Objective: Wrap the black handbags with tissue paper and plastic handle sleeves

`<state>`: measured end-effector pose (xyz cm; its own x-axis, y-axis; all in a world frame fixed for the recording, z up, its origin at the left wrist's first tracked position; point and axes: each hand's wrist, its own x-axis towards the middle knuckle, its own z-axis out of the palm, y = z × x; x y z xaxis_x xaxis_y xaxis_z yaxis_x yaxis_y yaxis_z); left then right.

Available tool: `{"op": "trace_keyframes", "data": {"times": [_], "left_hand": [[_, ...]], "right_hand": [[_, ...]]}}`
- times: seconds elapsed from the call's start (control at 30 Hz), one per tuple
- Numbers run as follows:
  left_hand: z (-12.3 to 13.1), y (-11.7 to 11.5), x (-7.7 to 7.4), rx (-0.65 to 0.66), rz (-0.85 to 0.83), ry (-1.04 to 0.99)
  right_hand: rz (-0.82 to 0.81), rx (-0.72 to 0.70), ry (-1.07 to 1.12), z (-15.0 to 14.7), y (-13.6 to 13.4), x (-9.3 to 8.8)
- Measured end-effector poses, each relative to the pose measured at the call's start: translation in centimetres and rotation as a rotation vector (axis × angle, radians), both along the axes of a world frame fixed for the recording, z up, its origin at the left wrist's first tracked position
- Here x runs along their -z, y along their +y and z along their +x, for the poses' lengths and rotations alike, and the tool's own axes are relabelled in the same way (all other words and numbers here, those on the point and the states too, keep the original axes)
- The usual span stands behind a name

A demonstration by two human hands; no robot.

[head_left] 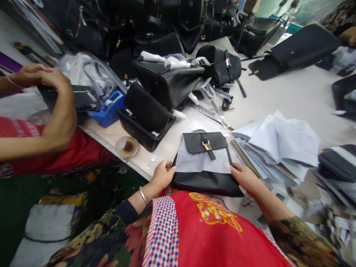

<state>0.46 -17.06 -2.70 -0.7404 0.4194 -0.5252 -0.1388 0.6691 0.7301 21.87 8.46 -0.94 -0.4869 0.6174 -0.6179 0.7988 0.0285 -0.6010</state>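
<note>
You're holding the black bag (207,181) at your 12 o'clock by the counter (264,96) edge, left grip (162,175) and right grip (245,176) both clamping its sides, and looks like white paper (191,161) is already sitting under the flap (193,142) while the lower half's still showing bare.

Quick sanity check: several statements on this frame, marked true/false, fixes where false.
1. The left grip is at the left side of the black leather-look flap bag. True.
2. The right grip is on the gold metal buckle. False: it is at the bag's right side.
3. A thin white sheet shows below the bag's flap. True.
4. The blue plastic tape dispenser is right of the bag. False: it is left of it.
</note>
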Motion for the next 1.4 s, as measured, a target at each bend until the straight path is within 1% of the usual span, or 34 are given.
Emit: {"op": "trace_keyframes", "data": {"times": [0.03,0.07,0.1,0.2,0.27,0.3,0.4,0.43,0.57,0.6,0.67,0.73,0.8,0.9,0.97,1.03,1.07,1.17,1.23,1.3,1.4], "left_hand": [[-0.1,-0.3,-0.3,-0.032,-0.007,-0.005],[-0.1,-0.5,-0.6,-0.037,-0.017,-0.018],[0.0,-0.6,-0.9,-0.016,-0.025,-0.035],[0.4,-0.4,-1.6,0.151,-0.064,-0.044],[0.7,-0.2,-1.7,0.252,-0.114,0.014],[0.7,-0.1,-1.6,0.266,-0.136,0.068],[0.6,-0.2,-1.5,0.236,-0.163,0.251],[0.6,-0.2,-1.6,0.25,-0.17,0.27],[0.5,-0.3,-2.9,0.419,-0.201,0.113],[0.5,-0.3,-3.4,0.423,-0.197,0.103],[0.7,-0.5,-3.9,0.373,-0.186,0.154],[1.0,-0.9,-4.1,0.312,-0.184,0.21],[1.3,-1.4,-4.0,0.286,-0.175,0.217],[1.6,-2.0,-3.8,0.286,-0.172,0.238],[1.6,-2.2,-3.9,0.324,-0.201,0.26],[1.4,-2.1,-4.3,0.394,-0.226,0.229],[1.2,-1.9,-4.6,0.42,-0.234,0.179],[0.8,-1.1,-5.3,0.462,-0.249,-0.054],[0.6,-0.5,-5.9,0.485,-0.274,-0.166],[0.5,0.0,-6.4,0.518,-0.298,-0.198],[0.5,0.2,-6.7,0.565,-0.307,-0.164]], "right_hand": [[-0.036,-0.002,0.005,0.5,-0.2,-0.1],[-0.069,0.009,0.015,1.0,-0.5,-0.1],[-0.096,0.037,0.026,1.4,-0.8,0.0],[-0.161,0.173,0.052,1.9,-2.0,0.7],[-0.212,0.254,0.097,1.9,-2.8,1.1],[-0.239,0.284,0.127,2.0,-3.1,1.2],[-0.29,0.346,0.191,2.2,-3.6,1.4],[-0.298,0.358,0.199,2.3,-3.8,1.4],[-0.334,0.423,0.253,2.5,-4.1,1.3],[-0.337,0.437,0.264,2.5,-4.2,1.3],[-0.323,0.448,0.276,2.4,-4.4,1.2],[-0.29,0.44,0.277,2.5,-4.5,1.2],[-0.248,0.438,0.273,2.6,-4.7,1.2],[-0.234,0.47,0.286,2.7,-5.0,1.1],[-0.253,0.497,0.316,2.7,-5.2,1.1],[-0.246,0.51,0.329,2.7,-5.4,1.0],[-0.234,0.511,0.327,2.7,-5.5,1.1],[-0.203,0.5,0.314,2.9,-5.6,1.3],[-0.185,0.483,0.321,3.2,-5.7,1.4],[-0.17,0.467,0.329,3.4,-5.8,1.5],[-0.172,0.46,0.318,3.6,-5.8,1.3]]}}
